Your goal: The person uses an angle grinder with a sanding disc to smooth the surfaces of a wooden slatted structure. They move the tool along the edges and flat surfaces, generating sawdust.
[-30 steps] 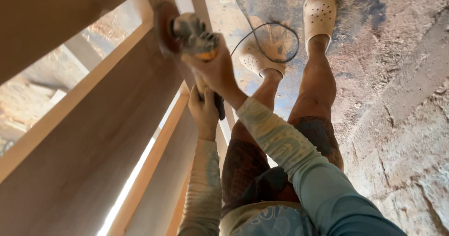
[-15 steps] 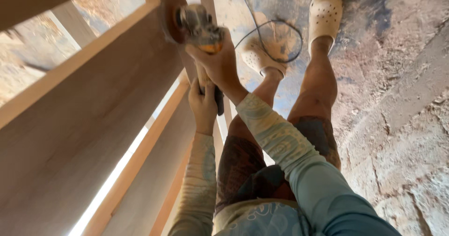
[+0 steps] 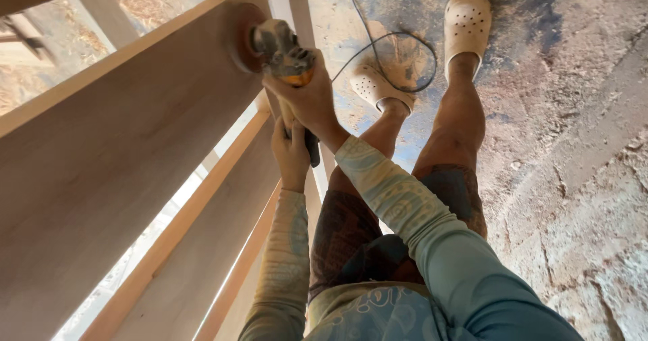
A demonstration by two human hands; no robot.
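Right hand (image 3: 312, 101) clamped over grey-and-yellow handheld disc sander (image 3: 280, 47), fingers fully wrapped; left hand (image 3: 291, 153) gripping rear handle for steadying. Round sanding disc (image 3: 240, 37) pressed flat against pale upright wooden panel (image 3: 121, 159), black cord (image 3: 378, 44) trailing clear on dusty concrete floor (image 3: 574, 145).

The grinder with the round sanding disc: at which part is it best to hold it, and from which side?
Probably by two parts of the grinder: the right hand over the body behind the head, from the side away from the wooden panel, and the left hand round the rear handle. The sanding disc faces the panel, so that side should stay free.
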